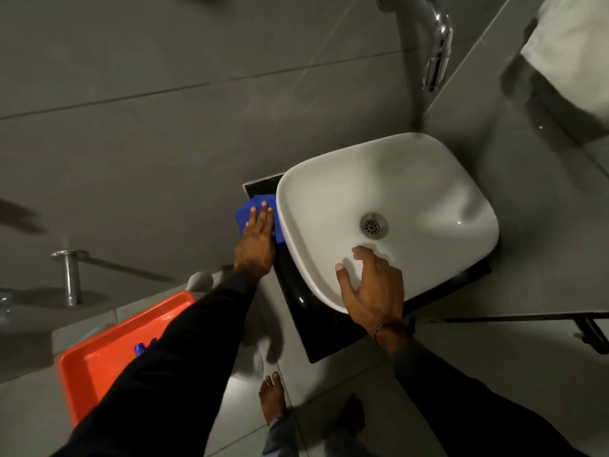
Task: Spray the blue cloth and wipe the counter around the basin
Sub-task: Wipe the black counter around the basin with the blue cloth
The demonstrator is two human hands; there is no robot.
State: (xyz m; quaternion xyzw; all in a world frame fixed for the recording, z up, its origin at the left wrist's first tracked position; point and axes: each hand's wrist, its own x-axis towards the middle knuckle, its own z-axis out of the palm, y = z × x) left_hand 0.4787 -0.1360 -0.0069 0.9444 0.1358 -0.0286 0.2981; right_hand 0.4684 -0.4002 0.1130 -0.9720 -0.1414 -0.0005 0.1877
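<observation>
Step 2, wiping: your left hand (256, 237) presses flat, fingers spread, on the blue cloth (255, 216) beside the basin (428, 179); right hand (372, 288) rests open on its rim; next, sweep the counter (296, 291) forward.

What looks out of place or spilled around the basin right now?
Nothing stands out. The left hand presses the blue cloth flat on the black counter beside the basin; the right hand rests on its rim. No spill or damage shows.
</observation>
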